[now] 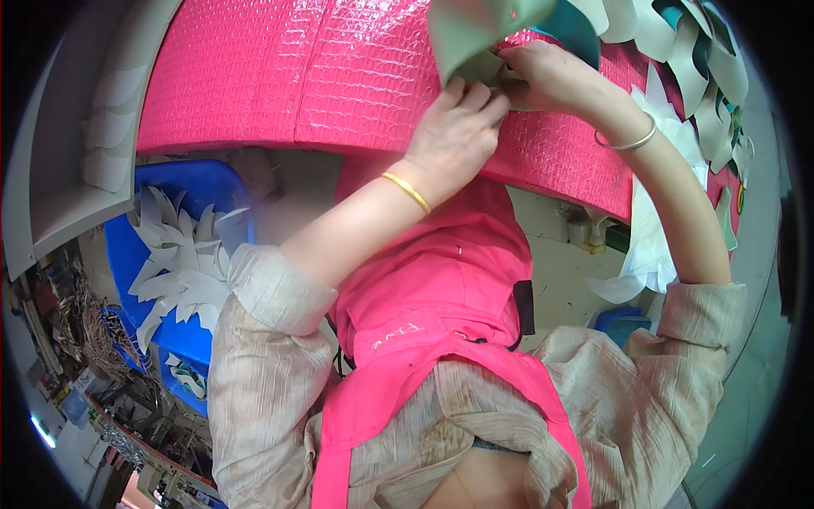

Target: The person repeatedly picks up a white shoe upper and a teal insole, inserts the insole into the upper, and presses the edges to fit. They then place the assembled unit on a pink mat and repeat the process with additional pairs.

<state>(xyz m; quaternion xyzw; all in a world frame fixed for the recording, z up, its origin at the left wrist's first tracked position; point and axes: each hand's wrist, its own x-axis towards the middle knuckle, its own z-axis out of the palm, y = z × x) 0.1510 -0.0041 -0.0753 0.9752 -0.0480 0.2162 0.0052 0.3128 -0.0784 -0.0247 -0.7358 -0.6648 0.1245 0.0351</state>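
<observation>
At the far side of the pink-covered table (229, 81), both hands work close together on a pale green curved sheet piece (475, 34). My left hand (458, 127) has its fingers curled and closed on the piece's lower edge. Just to the right, my right hand (551, 76) is bent inward, fingers pinched at the same edge; its fingertips are partly hidden. Behind the right hand lies a darker teal piece (577, 30). A gold bangle circles the left wrist and a silver one the right.
Overlapping white curved pieces with teal undersides (691, 64) lie at the far right, beside crumpled white sheeting (666, 204). Below the table's left edge stands a blue basket (225, 182) of white cut pieces (182, 254). A grey shelf (64, 161) borders the left.
</observation>
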